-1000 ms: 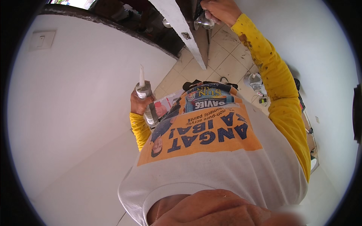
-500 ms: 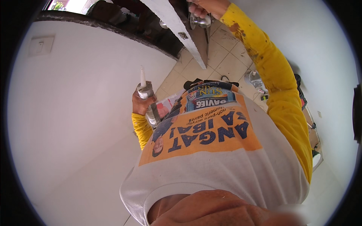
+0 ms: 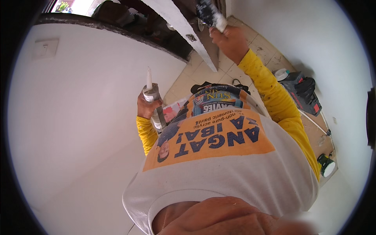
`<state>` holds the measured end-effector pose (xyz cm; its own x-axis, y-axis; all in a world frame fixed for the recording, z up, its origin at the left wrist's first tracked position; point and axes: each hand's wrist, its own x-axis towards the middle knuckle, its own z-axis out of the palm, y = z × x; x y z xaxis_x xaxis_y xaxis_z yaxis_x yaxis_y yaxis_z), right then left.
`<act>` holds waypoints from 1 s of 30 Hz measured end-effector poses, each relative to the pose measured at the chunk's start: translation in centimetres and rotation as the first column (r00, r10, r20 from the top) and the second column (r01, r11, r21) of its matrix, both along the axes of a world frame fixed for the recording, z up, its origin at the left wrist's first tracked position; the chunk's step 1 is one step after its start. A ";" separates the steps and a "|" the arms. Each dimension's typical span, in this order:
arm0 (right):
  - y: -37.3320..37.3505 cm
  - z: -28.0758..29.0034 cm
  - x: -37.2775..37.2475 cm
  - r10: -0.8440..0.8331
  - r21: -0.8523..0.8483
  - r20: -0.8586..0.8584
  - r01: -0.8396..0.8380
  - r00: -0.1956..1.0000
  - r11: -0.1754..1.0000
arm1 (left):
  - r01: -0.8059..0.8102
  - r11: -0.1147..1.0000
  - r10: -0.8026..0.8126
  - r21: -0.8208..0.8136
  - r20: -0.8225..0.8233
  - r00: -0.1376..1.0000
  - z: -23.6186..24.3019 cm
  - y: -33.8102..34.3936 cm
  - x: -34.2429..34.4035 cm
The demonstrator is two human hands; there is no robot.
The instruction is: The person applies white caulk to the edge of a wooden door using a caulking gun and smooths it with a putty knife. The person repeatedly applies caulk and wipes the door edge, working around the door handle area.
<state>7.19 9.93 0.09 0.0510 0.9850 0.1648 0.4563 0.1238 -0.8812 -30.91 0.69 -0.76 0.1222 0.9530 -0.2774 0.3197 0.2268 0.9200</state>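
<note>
On the left, my left hand (image 3: 148,105) is wrapped round a sealant cartridge (image 3: 157,111). Its pale tapered nozzle points upward, beside the white wall. My right hand (image 3: 232,41) is raised ahead near the open door, its fingers closed on a flat dark tool (image 3: 208,13) smeared with white. Motion blurs the tool, so whether it is a putty knife or a brush cannot be made out. The door (image 3: 184,23) shows its white edge toward me, with a latch plate in it. Part of a round metal doorknob (image 3: 201,26) shows just behind the tool.
A light switch (image 3: 46,47) is on the left wall. Along the right wall lie a dark toolbox (image 3: 297,92) with black gloves on it, a white-lidded container (image 3: 281,73), a pale rod (image 3: 313,120) and a small bucket (image 3: 326,164) on the tiled floor.
My right hand has come away from beside the doorknob, back toward me and slightly right, and the dark tool now shows in it. My left hand with the sealant cartridge has barely moved.
</note>
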 end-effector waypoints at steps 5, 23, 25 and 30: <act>-3.9 -0.9 -0.4 0.032 0.277 0.163 -0.077 0.986 0.958 | 0.016 0.999 -0.017 0.052 0.030 0.999 1.2 0.4 1.1; -4.0 -9.7 -6.7 0.815 0.485 0.026 -0.721 0.579 0.496 | -0.525 0.772 -0.006 0.358 0.830 0.558 6.9 -0.9 -3.1; -4.3 -8.7 -8.4 0.848 0.367 -0.394 -0.785 0.355 0.499 | -0.566 0.771 0.016 0.291 0.880 0.475 4.3 -0.3 -2.2; -5.3 -4.0 -8.1 0.471 0.303 -0.876 -0.877 -0.102 0.374 | -0.612 0.753 0.007 0.243 0.927 0.376 4.5 -1.2 0.2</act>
